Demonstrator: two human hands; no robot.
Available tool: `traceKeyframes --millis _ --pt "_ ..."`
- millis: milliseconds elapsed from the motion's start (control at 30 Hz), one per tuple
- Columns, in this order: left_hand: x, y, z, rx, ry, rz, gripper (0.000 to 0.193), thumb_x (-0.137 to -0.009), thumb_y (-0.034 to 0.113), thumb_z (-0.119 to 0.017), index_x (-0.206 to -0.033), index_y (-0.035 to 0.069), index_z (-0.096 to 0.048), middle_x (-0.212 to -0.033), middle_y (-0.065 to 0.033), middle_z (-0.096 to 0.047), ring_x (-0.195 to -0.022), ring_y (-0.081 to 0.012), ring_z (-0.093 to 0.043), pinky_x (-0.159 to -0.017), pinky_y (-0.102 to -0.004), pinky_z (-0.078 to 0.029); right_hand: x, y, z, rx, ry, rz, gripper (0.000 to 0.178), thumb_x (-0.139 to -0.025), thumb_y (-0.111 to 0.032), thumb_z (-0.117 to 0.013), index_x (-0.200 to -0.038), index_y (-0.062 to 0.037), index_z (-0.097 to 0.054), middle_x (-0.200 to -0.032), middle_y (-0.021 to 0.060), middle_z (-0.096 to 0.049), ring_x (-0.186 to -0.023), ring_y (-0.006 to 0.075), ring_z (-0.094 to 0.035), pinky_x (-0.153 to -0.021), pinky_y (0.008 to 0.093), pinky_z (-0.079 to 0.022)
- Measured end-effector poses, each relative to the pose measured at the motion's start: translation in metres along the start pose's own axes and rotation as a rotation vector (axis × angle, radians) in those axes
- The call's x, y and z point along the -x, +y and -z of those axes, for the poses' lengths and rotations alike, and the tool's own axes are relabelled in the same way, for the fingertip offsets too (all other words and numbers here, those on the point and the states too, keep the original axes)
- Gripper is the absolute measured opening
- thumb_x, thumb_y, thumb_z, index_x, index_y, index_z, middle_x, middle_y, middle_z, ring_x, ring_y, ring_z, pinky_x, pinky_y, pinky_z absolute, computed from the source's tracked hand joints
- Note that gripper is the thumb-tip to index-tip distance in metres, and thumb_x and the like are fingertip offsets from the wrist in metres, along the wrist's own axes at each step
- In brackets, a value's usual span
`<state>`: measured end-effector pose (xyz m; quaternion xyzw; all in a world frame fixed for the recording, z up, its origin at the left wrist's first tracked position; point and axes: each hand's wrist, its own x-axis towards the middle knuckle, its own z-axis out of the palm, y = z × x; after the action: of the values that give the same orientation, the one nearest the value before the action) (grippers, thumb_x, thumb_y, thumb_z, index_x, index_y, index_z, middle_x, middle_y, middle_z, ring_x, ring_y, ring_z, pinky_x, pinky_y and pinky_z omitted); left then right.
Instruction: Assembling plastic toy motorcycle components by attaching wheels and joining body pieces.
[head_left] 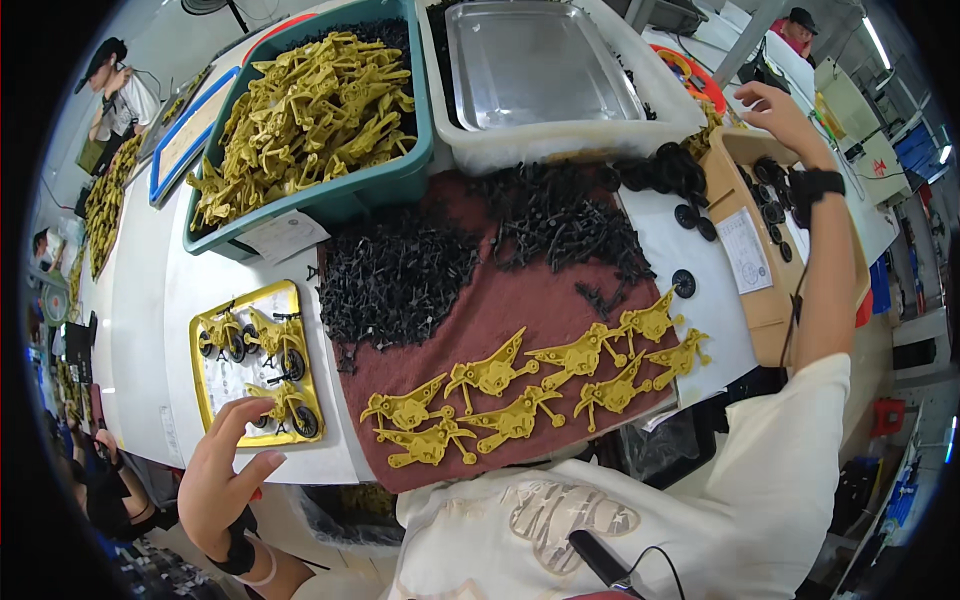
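The left hand [225, 465], thumb and fingers parted, is at the nearest bike [284, 398] on the tray [199, 375], apparently just setting it down. The right hand [785, 118], fingers loosely spread, is by the box [770, 322]; the next move probably calls for a fresh frame [490, 375] off the cloth [500, 300].

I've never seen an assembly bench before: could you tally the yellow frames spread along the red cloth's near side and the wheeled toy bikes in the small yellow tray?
Yellow frames along the red cloth: 8
Wheeled toy bikes in the yellow tray: 3
Total: 11
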<state>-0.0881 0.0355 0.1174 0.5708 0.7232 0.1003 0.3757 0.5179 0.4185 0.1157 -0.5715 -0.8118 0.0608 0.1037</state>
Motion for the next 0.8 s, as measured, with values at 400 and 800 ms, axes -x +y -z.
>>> traceKeyframes --millis 400,800 --pt "-0.027 0.003 -0.022 -0.195 -0.065 -0.285 0.047 -0.083 0.019 -0.069 -0.124 0.000 -0.054 -0.123 -0.0189 -0.057 -0.113 -0.0392 -0.056 -0.094 -0.0392 -0.045 0.201 -0.166 -0.030 -0.323 -0.353 0.018 0.039 -0.079 -0.008 -0.067 -0.118 -0.0039 -0.060 -0.109 0.0099 -0.063 -0.098 0.0220 -0.059 -0.090 0.0334 -0.046" --pt "-0.058 0.042 -0.061 -0.327 -0.285 -0.387 0.050 -0.086 0.029 -0.068 -0.126 0.002 -0.054 -0.122 -0.0165 -0.058 -0.112 -0.0371 -0.057 -0.093 -0.0403 -0.046 0.192 -0.127 -0.126 -0.259 -0.117 0.146 0.047 -0.080 0.005 -0.061 -0.125 -0.0083 -0.057 -0.131 0.0142 -0.053 -0.125 0.0330 -0.050 -0.105 0.0374 -0.038"
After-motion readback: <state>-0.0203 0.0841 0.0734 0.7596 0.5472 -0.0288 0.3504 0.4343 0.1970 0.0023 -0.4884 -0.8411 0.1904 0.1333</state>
